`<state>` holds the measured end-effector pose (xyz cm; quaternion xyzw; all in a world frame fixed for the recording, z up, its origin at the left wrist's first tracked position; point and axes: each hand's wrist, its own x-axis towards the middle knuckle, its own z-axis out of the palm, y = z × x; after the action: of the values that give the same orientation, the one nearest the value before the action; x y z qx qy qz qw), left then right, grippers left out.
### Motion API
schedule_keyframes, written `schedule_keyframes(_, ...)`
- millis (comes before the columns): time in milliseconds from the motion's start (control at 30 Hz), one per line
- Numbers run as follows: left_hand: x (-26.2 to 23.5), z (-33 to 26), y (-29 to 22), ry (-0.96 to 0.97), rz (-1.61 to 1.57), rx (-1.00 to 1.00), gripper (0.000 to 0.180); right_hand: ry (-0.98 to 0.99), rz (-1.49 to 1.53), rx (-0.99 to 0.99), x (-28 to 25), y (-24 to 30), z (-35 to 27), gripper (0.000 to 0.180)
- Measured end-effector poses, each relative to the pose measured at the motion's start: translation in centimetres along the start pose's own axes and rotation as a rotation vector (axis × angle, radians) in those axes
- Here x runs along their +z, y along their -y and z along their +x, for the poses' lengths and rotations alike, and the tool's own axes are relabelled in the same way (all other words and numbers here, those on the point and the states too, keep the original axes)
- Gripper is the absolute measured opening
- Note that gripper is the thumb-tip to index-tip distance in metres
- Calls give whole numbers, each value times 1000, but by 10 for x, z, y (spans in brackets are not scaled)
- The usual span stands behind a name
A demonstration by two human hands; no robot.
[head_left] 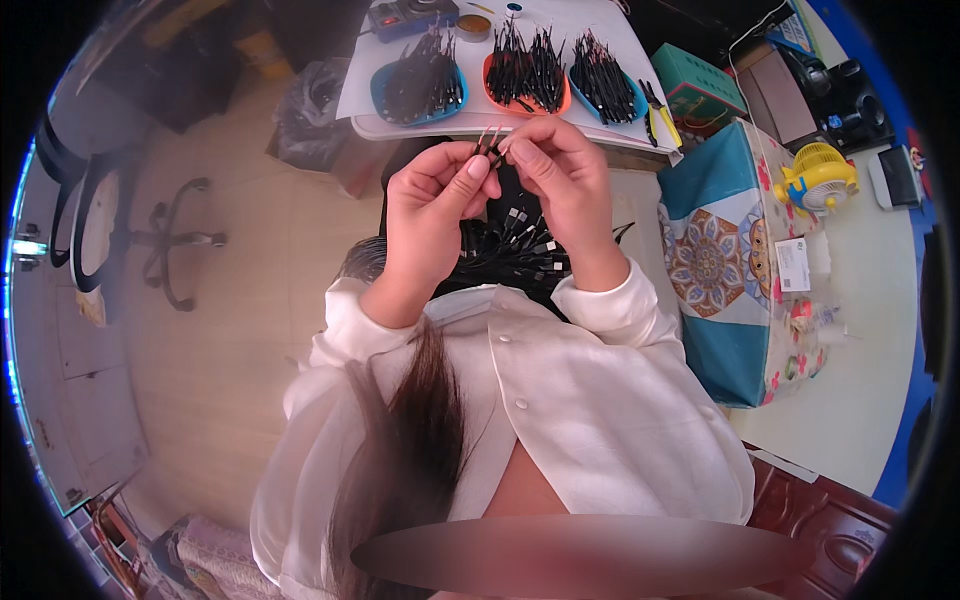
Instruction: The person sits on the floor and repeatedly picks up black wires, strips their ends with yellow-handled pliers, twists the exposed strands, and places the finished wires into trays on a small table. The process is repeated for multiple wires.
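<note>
In front of my chest, just short of the table edge, my left hand (432, 205) pinches a short black cable (491, 152) between thumb and fingers. Thin bare-looking wire ends stick up from it. My right hand (568, 185) is closed at the same spot, its thumb and forefinger pinching the wire ends; the exact grip is partly hidden. Below my hands, a heap of black cables (515, 250) with pale metal plugs lies on my lap. Beyond my hands stand a left blue tray (378, 100), an orange tray (488, 72) and a right blue tray (640, 100), each piled with black cables.
The white table (355, 80) also carries yellow-and-black pliers (660, 118), a round tin (473, 27) and a grey device (405, 18). At right are a green box (698, 85), a cloth-covered box (715, 260) and a yellow fan (820, 178). A bin bag (312, 110) stands left.
</note>
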<state>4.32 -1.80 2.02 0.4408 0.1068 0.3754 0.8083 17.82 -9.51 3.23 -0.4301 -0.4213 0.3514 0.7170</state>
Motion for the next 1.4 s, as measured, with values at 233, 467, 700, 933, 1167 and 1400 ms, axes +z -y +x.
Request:
schedule_keyframes(233,-7,-6,-7,84,-50,-103,15,197,128,226,-12,10,6,11)
schedule_keyframes(467,-2,-8,-2,-45,215,109,17,51,-219,83,-1,23,-4,14)
schedule_keyframes(700,0,-8,3,-62,46,100,17,-21,-280,-45,6,11,-6,12)
schedule_keyframes(933,-4,-3,5,-38,-106,-106,16,-42,-439,-209,10,11,-6,9)
schedule_keyframes(1167,-8,-6,6,77,-427,-219,15,6,-150,-127,10,6,-9,9)
schedule_keyframes(1400,-16,-5,-2,108,-312,-280,12,48,-65,93,5,17,-7,13)
